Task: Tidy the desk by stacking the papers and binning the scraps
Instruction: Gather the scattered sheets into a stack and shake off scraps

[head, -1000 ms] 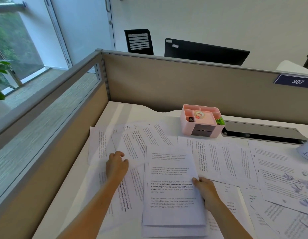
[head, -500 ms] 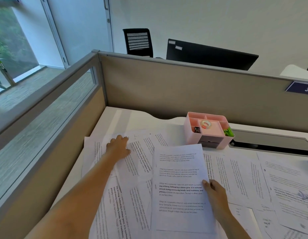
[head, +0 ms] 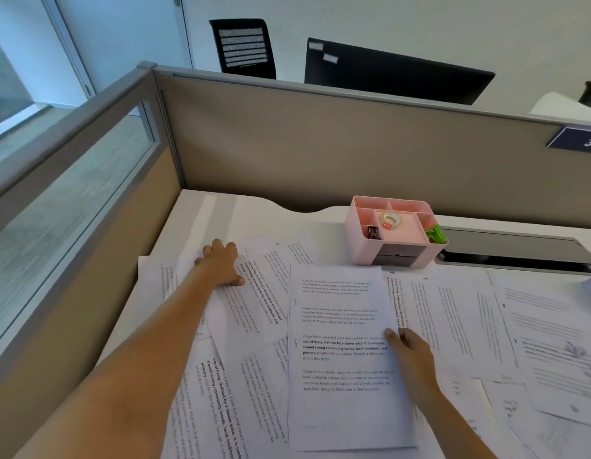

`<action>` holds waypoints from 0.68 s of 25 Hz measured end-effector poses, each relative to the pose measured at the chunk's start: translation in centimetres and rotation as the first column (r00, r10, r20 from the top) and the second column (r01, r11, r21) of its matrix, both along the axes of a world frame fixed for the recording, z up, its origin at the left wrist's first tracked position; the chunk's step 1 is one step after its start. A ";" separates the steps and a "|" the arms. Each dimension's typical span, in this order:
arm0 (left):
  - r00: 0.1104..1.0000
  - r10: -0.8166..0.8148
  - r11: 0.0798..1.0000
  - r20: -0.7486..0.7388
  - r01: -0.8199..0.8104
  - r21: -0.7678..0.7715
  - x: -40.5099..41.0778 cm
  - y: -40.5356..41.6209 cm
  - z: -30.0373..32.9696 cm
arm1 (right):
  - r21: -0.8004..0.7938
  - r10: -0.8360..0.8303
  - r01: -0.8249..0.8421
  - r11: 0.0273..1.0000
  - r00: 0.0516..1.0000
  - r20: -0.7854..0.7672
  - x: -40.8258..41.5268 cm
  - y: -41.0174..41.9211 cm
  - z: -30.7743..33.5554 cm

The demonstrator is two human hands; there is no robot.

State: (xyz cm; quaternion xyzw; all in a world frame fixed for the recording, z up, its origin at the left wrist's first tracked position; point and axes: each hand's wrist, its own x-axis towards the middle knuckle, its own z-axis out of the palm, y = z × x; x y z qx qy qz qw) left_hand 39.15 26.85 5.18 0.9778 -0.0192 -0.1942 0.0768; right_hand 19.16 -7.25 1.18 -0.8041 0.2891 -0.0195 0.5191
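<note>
Pressing left hand [head: 221,264] on loose sheet [head: 254,293], right hand [head: 409,354] pinching paper stack [head: 343,359]

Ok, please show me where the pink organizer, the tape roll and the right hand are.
pink organizer [head: 360,240]: head view, on its left outer wall.
tape roll [head: 392,220]: head view, on its ring.
right hand [head: 411,354]: head view, on the back of the hand.

Left hand [head: 221,265] on scattered sheets [head: 264,293], right hand [head: 410,356] gripping paper stack [head: 343,356], pink organizer [head: 395,231] behind

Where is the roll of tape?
In the head view, the tape roll sits in the pink organizer against the back partition, beside green clips.
</note>
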 end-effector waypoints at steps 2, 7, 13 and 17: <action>1.000 0.003 1.000 -0.021 -0.003 0.024 0.2 -0.3 0.1 | 0.003 -0.002 0.002 1.000 1.000 0.000 0.0 0.1 0.1; 0.998 -0.025 1.000 -0.050 0.024 -0.018 0.5 -0.5 0.7 | 0.022 0.004 -0.004 1.000 1.000 0.008 0.0 -0.1 -0.2; 0.946 0.013 0.961 0.323 0.077 -0.265 -0.7 0.2 5.8 | 0.037 -0.008 0.007 0.999 1.000 0.024 -0.2 -0.1 -0.2; 0.774 0.230 0.949 0.591 -0.044 -0.311 -3.3 3.0 10.2 | 0.032 0.008 -0.009 0.999 0.999 0.039 -0.3 -0.1 0.0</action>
